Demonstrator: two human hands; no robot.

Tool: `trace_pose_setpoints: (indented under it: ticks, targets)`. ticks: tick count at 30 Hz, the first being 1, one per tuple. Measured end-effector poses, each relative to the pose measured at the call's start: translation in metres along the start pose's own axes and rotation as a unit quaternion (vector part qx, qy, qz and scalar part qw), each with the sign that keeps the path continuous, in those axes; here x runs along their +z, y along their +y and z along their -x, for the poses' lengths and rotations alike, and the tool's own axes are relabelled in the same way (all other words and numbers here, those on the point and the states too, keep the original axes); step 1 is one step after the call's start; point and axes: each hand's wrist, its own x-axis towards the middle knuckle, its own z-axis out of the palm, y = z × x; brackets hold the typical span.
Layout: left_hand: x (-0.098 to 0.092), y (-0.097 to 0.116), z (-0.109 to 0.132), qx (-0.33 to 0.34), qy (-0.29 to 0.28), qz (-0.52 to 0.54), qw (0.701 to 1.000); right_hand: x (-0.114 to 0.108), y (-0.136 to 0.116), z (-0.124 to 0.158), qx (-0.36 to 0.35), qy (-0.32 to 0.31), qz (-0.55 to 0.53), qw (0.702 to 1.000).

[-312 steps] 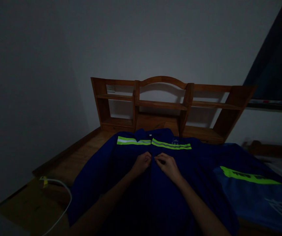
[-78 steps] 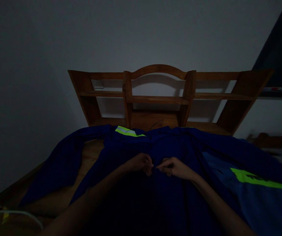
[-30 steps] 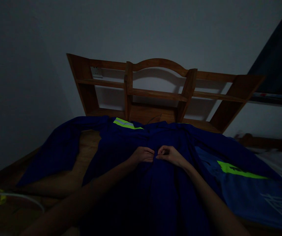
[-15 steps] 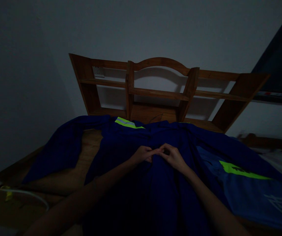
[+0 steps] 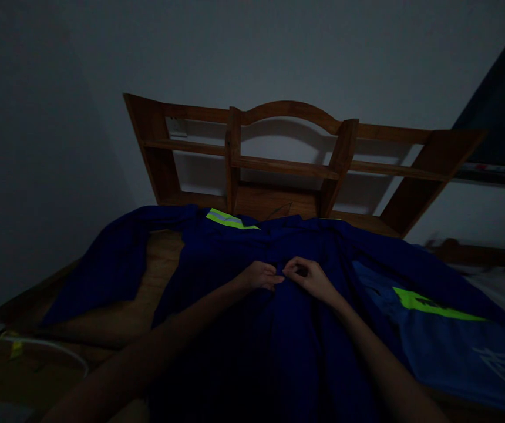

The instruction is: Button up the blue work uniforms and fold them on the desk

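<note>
I'm pinching the jacket [image 5: 292,341] front w/ both hands: left hand [image 5: 259,275] and right hand [image 5: 310,277] are clamping the cloth at its middle, fingertips nearly meeting. Jacket's lying spread on the bed [image 5: 164,264], collar toward the headboard [image 5: 288,167], yellow stripe [image 5: 231,220] showing up top. 2nd garment [image 5: 446,335] is lying to my right, cable [image 5: 45,346] far left.

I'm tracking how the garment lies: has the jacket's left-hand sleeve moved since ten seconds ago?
Yes. The jacket sleeve now lies spread out leftward across the wooden bed boards, reaching past the left end of the headboard.
</note>
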Motion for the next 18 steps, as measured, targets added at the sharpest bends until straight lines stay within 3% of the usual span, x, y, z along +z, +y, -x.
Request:
trace_pose_setpoints:
  ticks: [9, 18]
  targets:
    - [0.0032, 0.0016, -0.0007, 0.027, 0.043, -0.040, 0.998, -0.0017, 0.0060, -0.0022, 0.060, -0.048, -0.106, 0.991]
    - [-0.0005, 0.0021, -0.0045, -0.004, 0.066, 0.062, 0.996, -0.0013, 0.0081, -0.0020, 0.083, -0.078, -0.110, 0.987]
